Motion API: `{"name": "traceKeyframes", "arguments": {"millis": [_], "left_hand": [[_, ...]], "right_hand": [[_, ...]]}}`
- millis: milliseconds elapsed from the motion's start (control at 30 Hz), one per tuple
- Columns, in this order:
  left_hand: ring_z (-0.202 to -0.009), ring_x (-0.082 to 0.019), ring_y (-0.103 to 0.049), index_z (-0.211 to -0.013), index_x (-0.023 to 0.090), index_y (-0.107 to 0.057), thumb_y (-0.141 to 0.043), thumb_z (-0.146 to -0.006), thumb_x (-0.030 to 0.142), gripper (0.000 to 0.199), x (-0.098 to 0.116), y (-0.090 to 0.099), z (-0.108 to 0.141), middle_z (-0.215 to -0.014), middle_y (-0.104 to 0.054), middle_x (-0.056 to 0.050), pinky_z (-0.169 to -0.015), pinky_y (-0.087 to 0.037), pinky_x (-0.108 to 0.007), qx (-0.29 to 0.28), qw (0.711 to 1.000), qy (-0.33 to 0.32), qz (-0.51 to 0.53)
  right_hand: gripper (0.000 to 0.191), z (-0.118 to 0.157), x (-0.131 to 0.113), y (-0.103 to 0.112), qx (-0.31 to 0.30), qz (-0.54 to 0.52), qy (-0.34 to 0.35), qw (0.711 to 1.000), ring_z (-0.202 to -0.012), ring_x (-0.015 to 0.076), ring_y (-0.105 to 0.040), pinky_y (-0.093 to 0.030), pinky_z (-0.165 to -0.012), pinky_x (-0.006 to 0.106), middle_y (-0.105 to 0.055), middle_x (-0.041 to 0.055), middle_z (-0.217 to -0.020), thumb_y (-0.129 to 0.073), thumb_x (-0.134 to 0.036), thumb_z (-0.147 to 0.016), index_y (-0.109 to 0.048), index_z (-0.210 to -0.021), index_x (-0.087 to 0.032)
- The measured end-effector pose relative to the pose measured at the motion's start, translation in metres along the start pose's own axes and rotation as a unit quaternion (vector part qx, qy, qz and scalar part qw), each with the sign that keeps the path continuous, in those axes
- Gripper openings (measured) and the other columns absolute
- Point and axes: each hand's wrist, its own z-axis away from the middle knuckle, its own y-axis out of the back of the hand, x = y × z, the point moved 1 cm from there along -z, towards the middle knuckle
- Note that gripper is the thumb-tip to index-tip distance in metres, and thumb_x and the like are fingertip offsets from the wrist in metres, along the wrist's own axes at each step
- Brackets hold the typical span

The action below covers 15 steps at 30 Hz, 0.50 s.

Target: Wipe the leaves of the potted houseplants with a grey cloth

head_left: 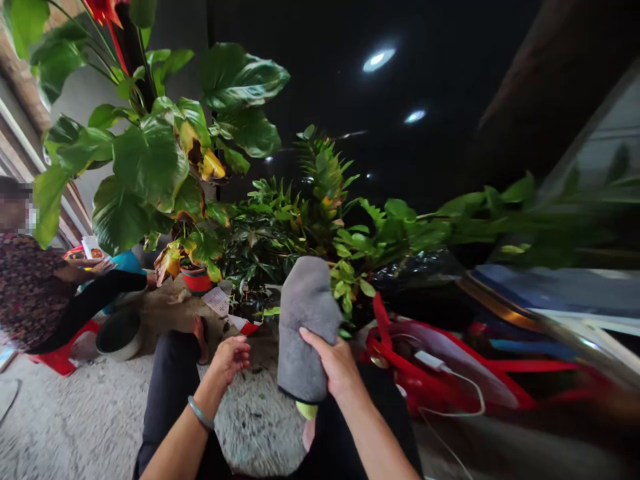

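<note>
The right hand's fingers, apart from the thumb, were hidden behind the gray cloth. Both forearms ran out of view at the bottom. At the left, a seated person was cut off by the edge, the head masked by coarse blocks. The print on the paper on the floor was too small to read. The tall plant was cropped at the top. At the far right, leaves and stacked items were smeared by blur, as was the red bag's far end.
</note>
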Motion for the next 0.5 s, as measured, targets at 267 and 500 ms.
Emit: {"name": "traceKeyframes", "arguments": {"millis": [267,500], "left_hand": [[-0.076,-0.015,-0.066,-0.079,0.017,-0.07,-0.09,-0.061,0.026,0.028,0.08,-0.006,-0.055,-0.1,-0.074,-0.006,-0.066,-0.051,-0.026,-0.042,0.981,-0.162,0.095],[-0.088,-0.023,-0.067,-0.092,0.016,-0.081,-0.09,-0.063,0.029,0.034,0.095,-0.035,-0.088,-0.108,-0.076,-0.011,-0.071,-0.055,-0.031,-0.158,0.972,-0.161,0.061]], "right_hand": [[0.04,0.012,0.01,-0.005,-0.095,0.035,-0.035,0.994,-0.077,0.0346,-0.078,-0.061,-0.072,0.043,-0.083,0.0108,-0.08,-0.09,-0.048,-0.056,-0.081,-0.082,-0.019],[0.049,-0.036,-0.061,-0.05,-0.043,-0.105,-0.019,0.993,-0.073,0.0316,-0.078,-0.062,-0.076,0.043,-0.082,0.0073,-0.076,-0.092,-0.042,-0.049,-0.076,-0.089,-0.018]]}}
